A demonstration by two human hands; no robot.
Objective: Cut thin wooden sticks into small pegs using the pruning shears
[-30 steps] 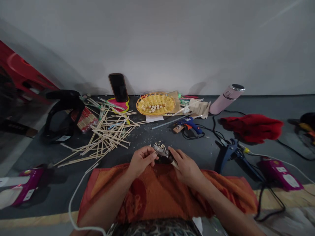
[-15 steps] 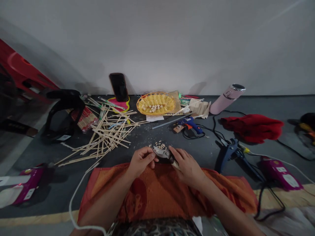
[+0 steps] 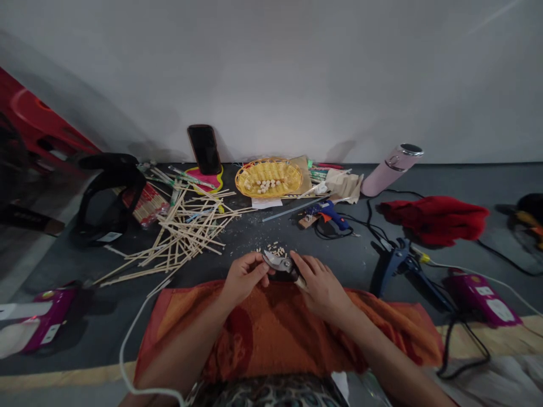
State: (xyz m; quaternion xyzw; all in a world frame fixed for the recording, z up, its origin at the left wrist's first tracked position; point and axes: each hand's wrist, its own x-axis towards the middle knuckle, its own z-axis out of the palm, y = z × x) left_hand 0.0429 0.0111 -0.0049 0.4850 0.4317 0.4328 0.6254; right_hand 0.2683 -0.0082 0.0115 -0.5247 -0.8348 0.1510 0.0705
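My right hand point(image 3: 320, 282) is wrapped round the handles of a pair of pruning shears point(image 3: 278, 262), whose metal blades point left. Close to the blade tips, my left hand point(image 3: 246, 278) has its thumb and fingers pinched together; whatever sits between them is too small to make out. Just beyond the blades lies a little heap of short cut wooden stick pieces point(image 3: 278, 249). An orange towel point(image 3: 275, 333) is spread under both forearms.
Long wooden sticks point(image 3: 182, 232) lie in a loose pile at left. A yellow woven basket point(image 3: 292, 180) holding small pale pieces stands behind. To the right are a blue glue gun point(image 3: 331, 213), a pink flask point(image 3: 390, 169), a red cloth point(image 3: 441, 220) and a dark blue cutter point(image 3: 394, 263).
Hardly anything differs. Both hands and the shears stay in nearly the same place, with only a very slight shift of the view.
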